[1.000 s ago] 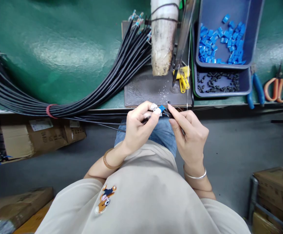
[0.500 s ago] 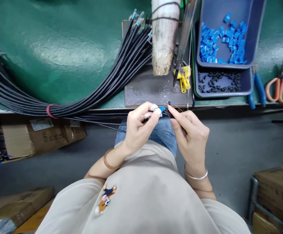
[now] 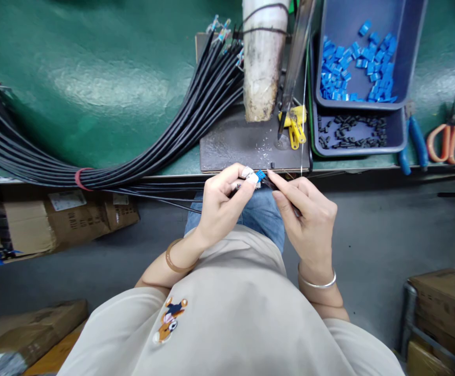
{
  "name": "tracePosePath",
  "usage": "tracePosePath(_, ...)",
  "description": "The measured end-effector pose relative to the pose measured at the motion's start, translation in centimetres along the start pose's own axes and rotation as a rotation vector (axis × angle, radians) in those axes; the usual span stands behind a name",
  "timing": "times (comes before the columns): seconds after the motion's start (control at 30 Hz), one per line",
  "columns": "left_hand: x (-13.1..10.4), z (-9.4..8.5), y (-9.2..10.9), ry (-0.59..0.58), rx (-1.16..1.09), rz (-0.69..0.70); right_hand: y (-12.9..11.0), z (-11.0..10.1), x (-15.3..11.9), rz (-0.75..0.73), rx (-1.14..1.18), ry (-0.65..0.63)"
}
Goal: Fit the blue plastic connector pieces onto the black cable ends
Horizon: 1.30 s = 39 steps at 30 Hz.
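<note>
My left hand point(image 3: 225, 201), with white wraps on its thumb and index fingertips, pinches a small blue connector point(image 3: 260, 175) just over the bench's front edge. Black cables point(image 3: 172, 186) run in from the left toward that hand; where they end is hidden by the fingers. My right hand point(image 3: 309, 214) is closed around a thin dark tool point(image 3: 268, 183), tweezer-like in shape. Its tip lies against or very near the blue connector; contact is too small to make out. A little black piece point(image 3: 272, 165) rests on the dark mat point(image 3: 231, 146) beyond my fingers.
A red-banded bundle of black cables point(image 3: 133, 167) curves over the green bench. A white wrapped post point(image 3: 265, 68) and a soldering-iron-like rod point(image 3: 295, 68) stand ahead, beside yellow clips point(image 3: 296, 128). Rightward are a bin of blue connectors point(image 3: 403, 62), a smaller bin point(image 3: 395, 143), pliers point(image 3: 417, 138) and orange-handled snips point(image 3: 448, 143).
My right hand and the dark tool have shifted very slightly left, nearer the blue connector. My left hand keeps nearly the same position and hold.
</note>
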State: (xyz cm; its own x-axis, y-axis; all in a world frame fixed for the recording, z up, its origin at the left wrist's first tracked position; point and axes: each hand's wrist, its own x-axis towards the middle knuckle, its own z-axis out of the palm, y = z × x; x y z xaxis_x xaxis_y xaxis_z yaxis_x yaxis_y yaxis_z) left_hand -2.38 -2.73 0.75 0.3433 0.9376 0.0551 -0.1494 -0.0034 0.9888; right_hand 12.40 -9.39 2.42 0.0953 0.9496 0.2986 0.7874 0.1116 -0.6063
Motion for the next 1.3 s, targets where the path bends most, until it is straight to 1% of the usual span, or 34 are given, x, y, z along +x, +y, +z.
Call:
tracePosePath(0.27,0.0,0.2,0.0,0.014,0.070,0.054,0.2,-0.4,-0.3,0.037,-0.016,0.046)
tracePosePath(0.43,0.0,0.2,0.0,0.011,0.107,0.093,0.0,-0.1,-0.3,0.010,-0.023,0.017)
tracePosePath(0.73,-0.1,0.1,-0.2,0.018,0.111,0.041,0.1,0.1,-0.2,0.009,-0.069,0.013)
tracePosePath(0.97,-0.1,-0.2,-0.3,0.001,0.072,0.033,0.0,0.2,-0.1,0.050,-0.008,-0.003)
tracePosePath(1.13,0.0,-0.4,-0.4,-0.016,0.064,0.033,-0.2,0.5,-0.3,0.068,0.001,0.024)
tracePosePath(1.3,0.2,-0.4,-0.5,-0.010,0.072,0.040,-0.3,0.8,-0.4,0.052,-0.026,0.062)
